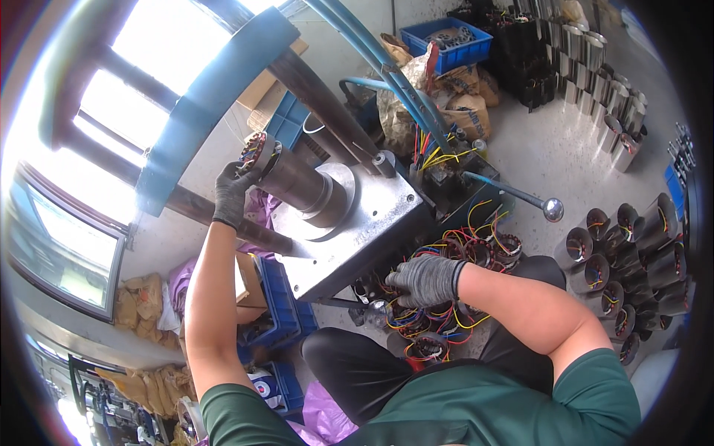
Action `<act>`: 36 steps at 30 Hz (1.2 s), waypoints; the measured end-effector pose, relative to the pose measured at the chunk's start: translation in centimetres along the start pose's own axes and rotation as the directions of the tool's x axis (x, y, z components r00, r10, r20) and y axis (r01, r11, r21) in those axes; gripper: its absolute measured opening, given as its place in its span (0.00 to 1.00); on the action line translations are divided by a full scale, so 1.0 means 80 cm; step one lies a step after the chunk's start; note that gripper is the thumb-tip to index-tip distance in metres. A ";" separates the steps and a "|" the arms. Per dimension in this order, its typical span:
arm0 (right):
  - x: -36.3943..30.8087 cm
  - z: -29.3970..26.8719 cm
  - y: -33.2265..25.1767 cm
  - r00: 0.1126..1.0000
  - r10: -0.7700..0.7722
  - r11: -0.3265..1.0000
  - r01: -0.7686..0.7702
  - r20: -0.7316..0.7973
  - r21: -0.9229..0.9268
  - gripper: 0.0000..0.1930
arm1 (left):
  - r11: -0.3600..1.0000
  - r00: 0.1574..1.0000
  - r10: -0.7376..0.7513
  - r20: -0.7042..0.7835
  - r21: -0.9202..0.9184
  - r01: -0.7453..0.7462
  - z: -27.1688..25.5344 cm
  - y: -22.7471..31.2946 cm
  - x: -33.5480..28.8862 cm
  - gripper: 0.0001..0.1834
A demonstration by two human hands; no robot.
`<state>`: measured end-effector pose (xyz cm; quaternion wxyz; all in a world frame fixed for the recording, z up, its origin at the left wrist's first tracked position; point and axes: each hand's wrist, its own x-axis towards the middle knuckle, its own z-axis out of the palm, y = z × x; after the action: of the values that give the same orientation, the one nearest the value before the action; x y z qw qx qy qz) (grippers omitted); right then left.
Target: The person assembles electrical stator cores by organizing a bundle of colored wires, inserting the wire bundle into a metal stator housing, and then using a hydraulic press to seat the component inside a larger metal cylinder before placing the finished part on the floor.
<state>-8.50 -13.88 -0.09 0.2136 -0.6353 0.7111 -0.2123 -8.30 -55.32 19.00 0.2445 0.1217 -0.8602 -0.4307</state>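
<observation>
My left hand point(233, 195), in a grey knit glove, has its fingers closed on the wire-wound stator point(257, 152) at the top end of a dark metal cylinder point(299, 178). That cylinder stands on a round plate on the metal bed point(383, 204) of a blue press point(223, 97). My right hand point(427, 281), gloved alike, is by the bed's front edge, over wound stators point(431, 345) with coloured leads. Its fingers are curled; what they hold, if anything, is hidden. A lever with a ball end point(378, 312) lies just below it.
Several metal housings with wires point(596, 273) stand on the floor at the right. A lever with a shiny ball knob point(552, 209) sticks out beside the press. Blue crates point(271, 301) are at the left, sacks point(467, 113) and a blue bin point(446, 46) behind.
</observation>
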 end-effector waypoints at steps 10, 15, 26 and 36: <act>0.000 -0.001 -0.007 0.998 0.035 0.998 -0.032 0.055 -0.055 0.30 | 0.999 0.996 -0.028 0.083 0.047 0.024 0.000 -0.011 0.009 0.19; -0.002 0.002 -0.006 0.999 0.020 0.999 -0.018 0.040 -0.049 0.31 | 0.985 1.000 0.013 0.002 0.171 -0.013 0.011 -0.023 0.017 0.20; -0.025 0.000 -0.008 0.999 -0.004 0.999 0.006 0.041 -0.043 0.29 | 0.942 0.993 0.083 -0.082 0.332 -0.051 0.026 -0.016 -0.003 0.29; -0.065 -0.022 -0.013 0.992 -0.027 0.999 0.031 -0.125 0.034 0.24 | 0.966 0.946 0.104 -0.307 -0.196 -0.170 0.003 -0.047 -0.187 0.27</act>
<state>-8.14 -8.77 2.14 0.1770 -0.6271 0.7098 -0.2676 4.28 -51.13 11.13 0.4113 0.0963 -0.7676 -0.4820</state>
